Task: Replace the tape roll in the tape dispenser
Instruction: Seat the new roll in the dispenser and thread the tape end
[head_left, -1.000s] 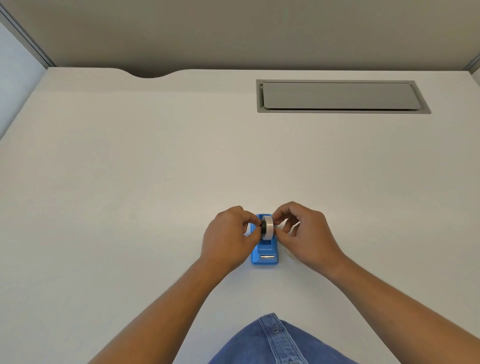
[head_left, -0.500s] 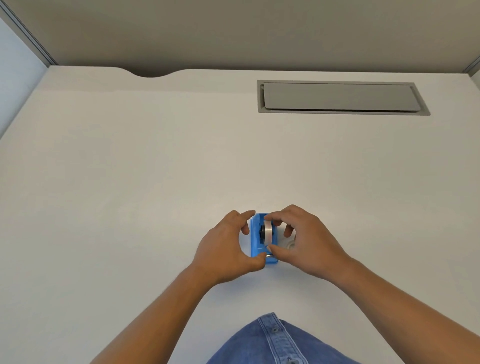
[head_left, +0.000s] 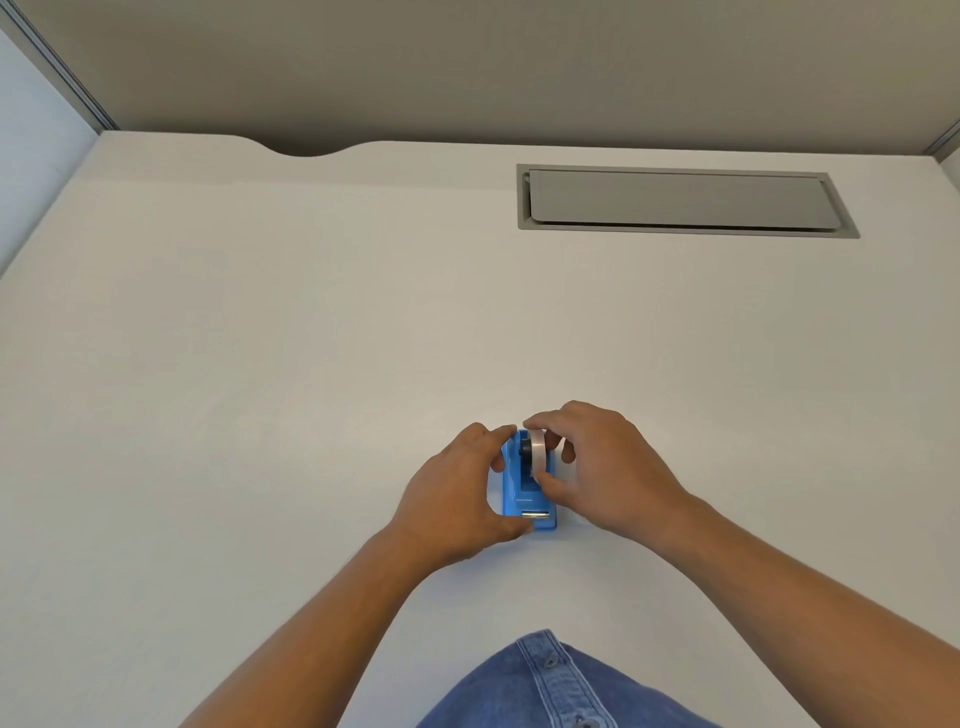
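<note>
Two hands flank the blue tape dispenser (head_left: 519, 486) on the white desk (head_left: 260, 415), well nearer than the grey hatch (head_left: 680, 200); its cutter end faces the person. Left hand (head_left: 457, 504) clasps its side; right hand (head_left: 608, 467) pinches the upright tape roll (head_left: 537, 452) over it

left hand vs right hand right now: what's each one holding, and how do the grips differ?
The left hand clasps the blue tape dispenser by its left side; the right hand pinches the tape roll. The left hand's thumb sits low by the dispenser's near end, while the right hand's thumb and forefinger are on the roll's rim. Both hands are closed on their objects over the white desk.
</note>
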